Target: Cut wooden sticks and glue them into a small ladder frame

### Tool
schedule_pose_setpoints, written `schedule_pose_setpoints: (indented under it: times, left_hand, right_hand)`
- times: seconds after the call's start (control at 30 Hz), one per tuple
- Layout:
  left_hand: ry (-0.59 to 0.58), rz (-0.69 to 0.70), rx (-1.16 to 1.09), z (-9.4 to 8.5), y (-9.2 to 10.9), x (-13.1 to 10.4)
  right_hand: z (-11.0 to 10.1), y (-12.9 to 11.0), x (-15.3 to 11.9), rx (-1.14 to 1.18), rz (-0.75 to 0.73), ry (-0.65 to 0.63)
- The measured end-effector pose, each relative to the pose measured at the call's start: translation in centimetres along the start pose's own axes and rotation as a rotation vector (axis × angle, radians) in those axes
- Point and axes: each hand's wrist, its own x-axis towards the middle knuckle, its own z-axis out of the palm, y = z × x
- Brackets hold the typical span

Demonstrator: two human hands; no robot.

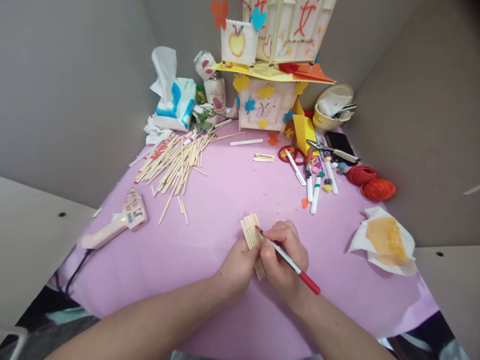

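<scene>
My left hand is closed on a small flat panel of wooden sticks laid side by side, its thumb across the panel's lower part. In my right hand is a white marker with a red end, gripped like a pen. The marker's red tip rests on or just above the panel's upper right; I cannot tell if it touches. Part of the panel is hidden behind my fingers.
Loose wooden sticks lie heaped at the back left, near a glue gun with a cord. A decorated paper house stands at the back. Markers, red scissors, pliers and red yarn lie to the right.
</scene>
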Motion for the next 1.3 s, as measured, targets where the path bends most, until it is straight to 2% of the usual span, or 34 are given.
schedule_pose_setpoints:
  times: [1.3]
  left_hand:
    - [0.004,-0.014,-0.043,0.42,0.54,-0.11]
  right_hand:
    - [-0.15,-0.23,0.24,-0.042,-0.045,0.035]
